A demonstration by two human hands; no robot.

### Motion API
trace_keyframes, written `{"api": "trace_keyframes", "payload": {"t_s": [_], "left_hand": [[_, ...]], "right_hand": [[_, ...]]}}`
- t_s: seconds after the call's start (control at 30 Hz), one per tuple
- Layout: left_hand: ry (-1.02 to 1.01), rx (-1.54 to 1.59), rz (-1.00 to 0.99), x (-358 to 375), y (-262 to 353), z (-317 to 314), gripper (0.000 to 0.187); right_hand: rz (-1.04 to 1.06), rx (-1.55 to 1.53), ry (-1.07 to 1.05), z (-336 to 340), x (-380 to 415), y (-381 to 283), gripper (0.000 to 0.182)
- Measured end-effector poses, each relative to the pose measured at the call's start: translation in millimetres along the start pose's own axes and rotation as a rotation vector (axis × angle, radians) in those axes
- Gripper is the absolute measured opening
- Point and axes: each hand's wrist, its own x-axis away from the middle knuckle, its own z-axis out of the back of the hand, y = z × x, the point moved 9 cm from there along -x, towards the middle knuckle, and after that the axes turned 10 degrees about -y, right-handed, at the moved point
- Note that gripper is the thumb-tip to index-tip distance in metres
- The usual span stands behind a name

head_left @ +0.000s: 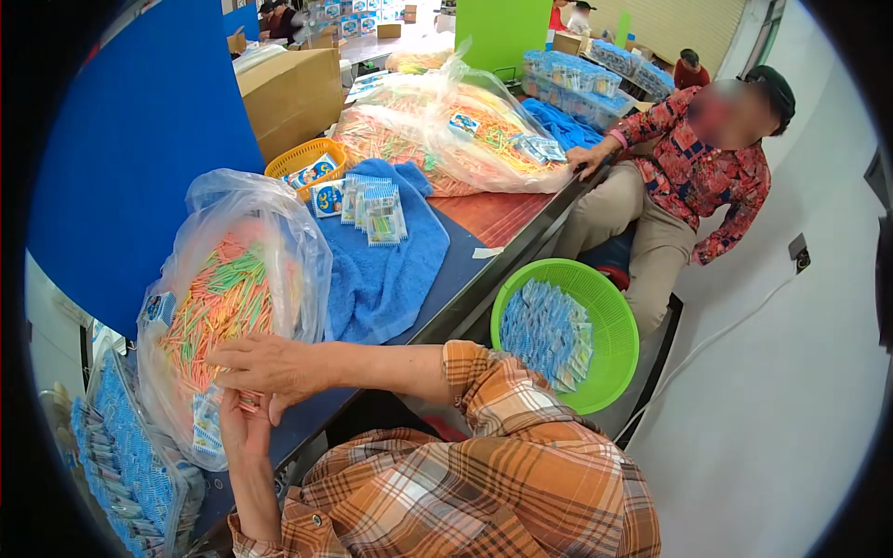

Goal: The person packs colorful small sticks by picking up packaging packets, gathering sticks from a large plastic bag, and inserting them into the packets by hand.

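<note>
At the edge of a clear plastic bag (314, 244) full of thin pink, green and orange sticks (223, 288), my two hands are close together. My right hand (270, 365) lies over the top of my left hand (244, 426), its fingers bent. A few pinkish sticks show between the hands, in my left hand's closed fingers. What my right hand holds, if anything, is hidden. Beside my left hand, a blue-and-white packet (206, 423) lies on the bag's rim.
A blue towel (381, 288) with packets (383, 214) lies right of the bag. Behind it are a yellow basket (307, 160) and a larger bag of sticks (400, 130). A green basket (609, 372) of packets stands at right, near a seated person (707, 177). A packet-filled container (139, 456) is at lower left.
</note>
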Motion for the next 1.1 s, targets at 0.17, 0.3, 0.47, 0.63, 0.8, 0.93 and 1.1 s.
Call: {"api": "trace_keyframes", "payload": {"t_s": [0.17,0.3,0.47,0.63,0.8,0.93,1.1], "left_hand": [[-0.111,-0.015,0.080,4,-8,6,0.027],[-0.144,-0.207,0.044,3,-5,4,0.027],[-0.173,-0.053,0.151,13,-11,-16,0.016],[-0.431,0.028,0.152,14,-5,29,0.021],[-0.105,-0.104,0.021,23,17,15,0.021],[-0.066,-0.153,-0.003,17,22,34,0.024],[-0.038,-0.249,-0.043,8,20,48,0.024]], "right_hand": [[-0.084,-0.280,-0.235,-47,-10,23,0.073],[-0.106,-0.336,-0.333,-37,-20,10,0.070],[-0.092,-0.255,-0.483,-55,-31,3,0.068],[-0.065,-0.143,-0.515,-99,-37,5,0.058],[-0.016,-0.226,-0.499,-91,-57,-4,0.056],[-0.053,-0.191,-0.539,-110,-58,4,0.055],[0.043,-0.336,-0.249,-92,-63,11,0.040]]}}
